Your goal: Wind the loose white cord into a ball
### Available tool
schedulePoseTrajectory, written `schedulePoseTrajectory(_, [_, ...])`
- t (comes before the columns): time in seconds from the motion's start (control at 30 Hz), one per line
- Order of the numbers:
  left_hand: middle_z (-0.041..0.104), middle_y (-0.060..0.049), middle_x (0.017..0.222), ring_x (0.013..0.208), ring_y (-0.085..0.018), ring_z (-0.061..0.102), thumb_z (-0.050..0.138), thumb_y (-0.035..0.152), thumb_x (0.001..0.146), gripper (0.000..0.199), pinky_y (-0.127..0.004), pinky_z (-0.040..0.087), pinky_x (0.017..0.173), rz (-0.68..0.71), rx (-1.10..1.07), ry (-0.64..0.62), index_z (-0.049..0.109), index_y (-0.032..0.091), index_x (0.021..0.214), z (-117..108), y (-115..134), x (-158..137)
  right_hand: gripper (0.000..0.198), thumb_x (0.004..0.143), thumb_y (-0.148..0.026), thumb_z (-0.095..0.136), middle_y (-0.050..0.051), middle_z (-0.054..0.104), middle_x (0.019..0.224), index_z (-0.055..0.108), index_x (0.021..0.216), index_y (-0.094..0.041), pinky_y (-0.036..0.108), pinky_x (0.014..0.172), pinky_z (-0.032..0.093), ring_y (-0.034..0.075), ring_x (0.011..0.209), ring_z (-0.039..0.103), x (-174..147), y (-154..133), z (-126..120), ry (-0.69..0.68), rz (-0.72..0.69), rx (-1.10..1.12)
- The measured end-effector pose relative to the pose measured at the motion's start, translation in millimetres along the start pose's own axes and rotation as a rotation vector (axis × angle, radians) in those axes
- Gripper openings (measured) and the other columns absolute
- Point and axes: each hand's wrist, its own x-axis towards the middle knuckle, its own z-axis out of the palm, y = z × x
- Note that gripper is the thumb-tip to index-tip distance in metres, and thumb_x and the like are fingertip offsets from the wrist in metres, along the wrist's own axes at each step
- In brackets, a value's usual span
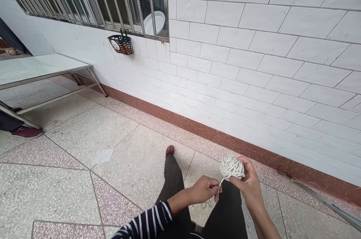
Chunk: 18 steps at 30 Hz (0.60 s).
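My right hand [249, 178] is wrapped round the far side of a ball of white cord [231, 166], its thumb along the lower edge. The cord is wound in thick, twisted-looking strands. From the underside of the ball a short length of cord [222, 181] runs down to my left hand [207, 188], which pinches it between thumb and fingers. Both hands are above my lap, over dark trousers. A loose loop of cord [207, 204] seems to hang below my left hand, partly hidden by it.
A low table [42, 66] with metal legs stands at the left; another person's red shoe [27, 132] is beside its leg. White paper [103, 156] lies on the floor. A black basket [122, 44] hangs from the window bars. Metal rails [327, 199] lie along the wall at right.
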Motion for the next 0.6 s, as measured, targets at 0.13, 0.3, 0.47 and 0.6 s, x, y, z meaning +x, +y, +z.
schedulePoseTrajectory(0.13, [0.071,-0.001,0.07,0.058,-0.01,0.052,0.051,0.024,0.094,0.024,-0.019,0.04,0.062,-0.034,0.138,0.033,0.072,0.015,0.088,-7.5,-4.7,-5.7,0.061,0.057,-0.023,0.077,0.003,0.066,0.102,0.055,0.114,-0.025,0.033,0.076,0.049,0.023,0.089,0.062,1.2,-1.7,3.0,0.0,-0.057,0.051])
schedulePoseTrajectory(0.3, [0.071,0.001,0.069,0.062,-0.01,0.057,0.049,0.014,0.09,0.023,-0.019,0.041,0.064,-0.048,0.187,-0.012,0.071,0.016,0.083,-9.8,-0.1,-18.6,0.057,0.06,-0.026,0.076,0.004,0.061,0.109,0.055,0.113,-0.025,0.034,0.081,0.047,0.024,0.094,0.06,19.0,8.3,1.4,0.075,-0.143,-0.026])
schedulePoseTrajectory(0.47, [0.066,0.001,0.064,0.06,-0.01,0.056,0.054,0.018,0.09,0.028,-0.019,0.039,0.063,0.037,0.274,-0.055,0.062,0.016,0.063,-10.6,13.0,-23.8,0.049,0.059,-0.031,0.074,0.007,0.06,0.109,0.063,0.105,-0.022,0.041,0.089,0.044,0.031,0.105,0.056,38.1,61.6,-2.6,0.154,-0.227,-0.369])
schedulePoseTrajectory(0.6, [0.064,0.0,0.064,0.065,-0.013,0.059,0.054,0.022,0.095,0.03,-0.024,0.045,0.084,0.163,0.551,-0.009,0.059,0.018,0.065,-26.1,17.9,-11.1,0.048,0.053,-0.026,0.072,0.005,0.065,0.103,0.067,0.101,-0.022,0.041,0.089,0.046,0.03,0.098,0.059,27.6,109.3,-3.1,0.012,-0.099,-0.308])
